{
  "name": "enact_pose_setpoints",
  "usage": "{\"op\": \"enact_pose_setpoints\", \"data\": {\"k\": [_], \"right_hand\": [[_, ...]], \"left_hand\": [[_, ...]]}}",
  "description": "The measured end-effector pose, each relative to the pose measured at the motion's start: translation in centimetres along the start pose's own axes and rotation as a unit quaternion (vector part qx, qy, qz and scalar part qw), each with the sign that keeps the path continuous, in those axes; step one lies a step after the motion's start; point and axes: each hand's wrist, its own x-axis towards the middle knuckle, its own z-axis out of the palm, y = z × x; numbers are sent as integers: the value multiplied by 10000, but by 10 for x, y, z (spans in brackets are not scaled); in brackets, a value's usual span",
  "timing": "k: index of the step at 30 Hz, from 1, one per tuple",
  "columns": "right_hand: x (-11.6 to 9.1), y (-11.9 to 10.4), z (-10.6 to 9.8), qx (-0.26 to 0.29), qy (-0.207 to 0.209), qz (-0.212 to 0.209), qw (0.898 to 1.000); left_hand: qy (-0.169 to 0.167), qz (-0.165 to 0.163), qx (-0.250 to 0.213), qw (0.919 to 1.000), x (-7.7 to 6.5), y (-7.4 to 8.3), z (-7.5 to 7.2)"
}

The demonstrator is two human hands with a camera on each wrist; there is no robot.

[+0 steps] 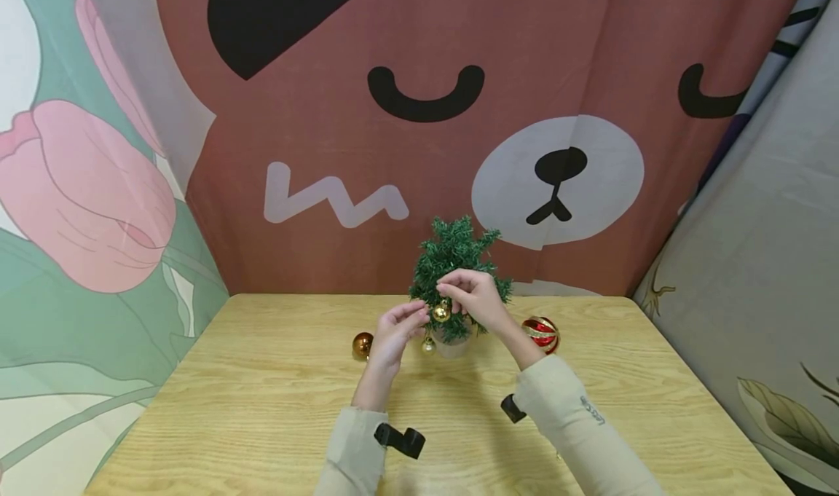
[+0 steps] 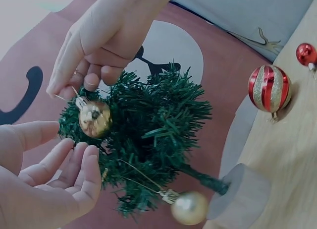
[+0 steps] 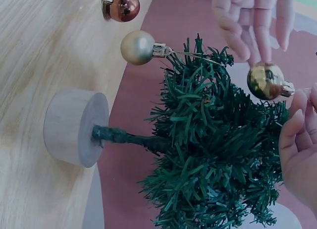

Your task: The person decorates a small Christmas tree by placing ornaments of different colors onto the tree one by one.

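A small artificial Christmas tree [image 1: 455,245] stands on a round pale base [image 3: 69,127]. My right hand [image 1: 477,298] pinches the thin gold loop of a shiny gold bauble [image 2: 95,119], which hangs in front of the branches. Just left of that bauble, my left hand [image 1: 393,330] is raised with its fingers loosely extended and spread from the thumb, holding nothing. From a lower branch a matte pale-gold bauble [image 3: 137,48] dangles on its own string, beside the base.
On the wooden table [image 1: 262,401], a copper bauble [image 1: 363,345] lies left of the tree. A larger red bauble with glittery stripes [image 1: 540,333] is on the right, and a small red bauble [image 2: 306,54] lies beyond it. A printed cloth [image 1: 314,256] hangs behind the table.
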Motion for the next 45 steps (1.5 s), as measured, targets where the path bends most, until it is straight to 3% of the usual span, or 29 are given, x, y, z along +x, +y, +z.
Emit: {"op": "enact_pose_setpoints", "data": {"k": [5, 10, 15, 21, 30, 37, 45], "right_hand": [[-1, -2, 0, -234, 54, 48, 9997], [-1, -4, 1, -386, 144, 1, 9992], [0, -5, 2, -444, 276, -26, 9986], [2, 1, 2, -499, 409, -30, 9979], [4, -5, 2, -663, 695, -59, 9954], [12, 25, 1, -972, 976, -251, 9902], [18, 29, 3, -1474, 1398, -267, 9788]], "left_hand": [[-4, 344, 905, 9953, 6, 9, 5], [-247, 1006, 1683, 9803, 14, 19, 16], [-335, 1287, 2188, 9667, 20, 23, 22], [-178, 1475, 2415, 9590, 17, 31, 26], [358, 1290, 2658, 9547, 31, 27, 27], [566, 1468, 2763, 9481, 36, 31, 33], [864, 1581, 3061, 9348, 42, 32, 38]]}}
